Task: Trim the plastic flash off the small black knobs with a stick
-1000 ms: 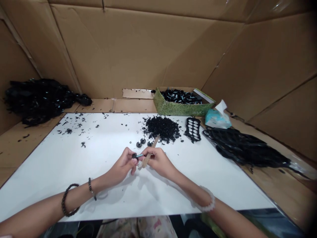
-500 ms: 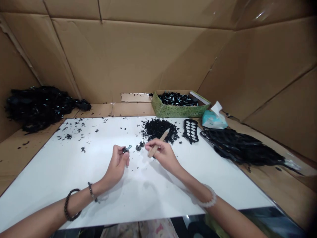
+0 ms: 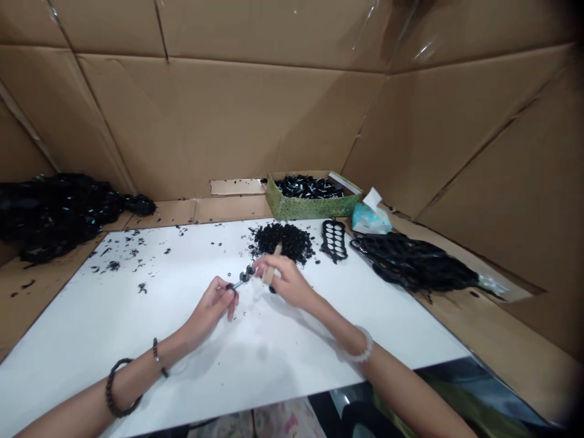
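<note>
My left hand is closed in a pinch on a screw with a black head, its metal shank pointing up and right. My right hand is wrapped round a tan, flat stick-like tool; its pointed end lies toward a heap of small black rings and scraps. Between the hands stand two black round-headed pieces, close to the screw's tip and to my right fingertips; whether they touch is unclear. Another dark round piece shows below my right hand.
A green box of black-headed screws stands behind the white board. Right of the heap lie a black holed frame, a tissue pack and bundled black strips. A black bag sits at left; cardboard walls surround everything.
The view has shifted slightly right. My hands have come closer together, and the screw's tip now reaches the standing black pieces. The tool has turned and looks foreshortened, pointing away.
</note>
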`<action>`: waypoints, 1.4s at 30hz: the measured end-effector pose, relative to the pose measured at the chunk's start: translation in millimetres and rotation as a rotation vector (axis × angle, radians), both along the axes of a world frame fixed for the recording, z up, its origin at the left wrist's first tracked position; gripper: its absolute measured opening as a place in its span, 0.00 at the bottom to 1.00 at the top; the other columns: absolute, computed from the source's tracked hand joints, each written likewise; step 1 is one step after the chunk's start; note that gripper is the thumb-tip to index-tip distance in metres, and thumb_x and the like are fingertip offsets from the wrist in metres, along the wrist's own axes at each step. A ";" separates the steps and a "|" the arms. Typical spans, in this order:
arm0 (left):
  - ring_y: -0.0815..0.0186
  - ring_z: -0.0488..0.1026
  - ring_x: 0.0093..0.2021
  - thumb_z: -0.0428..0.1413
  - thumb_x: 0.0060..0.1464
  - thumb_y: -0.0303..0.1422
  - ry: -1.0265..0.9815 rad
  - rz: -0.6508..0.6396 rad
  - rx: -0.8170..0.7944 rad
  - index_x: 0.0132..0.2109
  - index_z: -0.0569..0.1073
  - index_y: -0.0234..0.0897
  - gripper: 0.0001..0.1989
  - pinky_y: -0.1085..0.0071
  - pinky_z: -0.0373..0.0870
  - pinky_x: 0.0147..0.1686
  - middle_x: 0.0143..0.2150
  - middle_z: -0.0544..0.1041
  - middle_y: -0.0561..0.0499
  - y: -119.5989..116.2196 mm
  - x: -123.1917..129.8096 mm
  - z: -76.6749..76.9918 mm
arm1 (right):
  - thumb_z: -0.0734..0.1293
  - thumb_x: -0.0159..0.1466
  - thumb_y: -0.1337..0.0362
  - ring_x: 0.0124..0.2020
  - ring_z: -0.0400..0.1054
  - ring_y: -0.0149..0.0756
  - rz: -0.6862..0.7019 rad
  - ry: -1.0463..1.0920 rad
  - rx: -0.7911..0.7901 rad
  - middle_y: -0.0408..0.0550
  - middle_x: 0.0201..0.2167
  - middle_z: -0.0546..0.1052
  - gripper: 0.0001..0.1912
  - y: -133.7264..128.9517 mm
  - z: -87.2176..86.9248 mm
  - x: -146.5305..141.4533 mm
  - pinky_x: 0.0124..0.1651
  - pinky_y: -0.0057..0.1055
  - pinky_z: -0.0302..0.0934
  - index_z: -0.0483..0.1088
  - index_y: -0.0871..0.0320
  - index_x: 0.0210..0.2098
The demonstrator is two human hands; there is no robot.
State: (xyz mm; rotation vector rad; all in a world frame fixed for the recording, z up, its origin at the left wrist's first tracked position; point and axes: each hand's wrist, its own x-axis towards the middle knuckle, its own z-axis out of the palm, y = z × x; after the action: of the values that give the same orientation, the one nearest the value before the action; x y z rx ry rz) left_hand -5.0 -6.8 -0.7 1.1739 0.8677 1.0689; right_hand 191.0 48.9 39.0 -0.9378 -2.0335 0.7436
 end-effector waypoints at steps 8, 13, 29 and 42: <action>0.72 0.64 0.24 0.55 0.47 0.50 -0.064 -0.244 0.010 0.36 0.59 0.37 0.22 0.72 0.59 0.27 0.30 0.72 0.51 8.5 -6.7 -6.3 | 0.61 0.61 0.58 0.22 0.58 0.28 0.246 -0.080 0.032 0.39 0.17 0.66 0.17 0.1 17.6 -12.1 0.28 0.27 0.52 0.63 0.58 0.19; 0.71 0.65 0.22 0.51 0.43 0.58 -0.049 -0.220 0.023 0.36 0.62 0.35 0.28 0.70 0.61 0.28 0.30 0.73 0.49 15.9 -12.9 -1.5 | 0.47 0.62 0.42 0.19 0.58 0.23 -0.194 0.409 -0.034 0.40 0.15 0.66 0.31 55.3 64.2 20.1 0.29 0.27 0.52 0.65 0.61 0.24; 0.72 0.65 0.23 0.49 0.57 0.40 0.131 -0.208 -0.033 0.32 0.60 0.36 0.12 0.71 0.60 0.27 0.28 0.72 0.52 9.7 -5.5 1.7 | 0.60 0.62 0.62 0.38 0.66 0.40 -0.128 -0.130 0.033 0.51 0.33 0.76 0.11 27.4 -15.3 -8.9 0.44 0.38 0.56 0.71 0.59 0.35; 0.71 0.65 0.24 0.48 0.58 0.38 0.213 -0.192 0.013 0.33 0.61 0.37 0.10 0.71 0.60 0.29 0.28 0.71 0.52 6.8 -6.5 1.4 | 0.62 0.60 0.71 0.44 0.61 0.41 0.014 -0.710 0.710 0.51 0.43 0.75 0.05 25.1 -23.5 -24.7 0.48 0.41 0.48 0.69 0.59 0.33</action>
State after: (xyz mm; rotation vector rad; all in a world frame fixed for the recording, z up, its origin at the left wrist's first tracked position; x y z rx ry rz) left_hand -11.6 -0.1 0.7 1.3705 0.8921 0.8047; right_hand 166.3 74.0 15.6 -0.8065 -2.6185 -0.3895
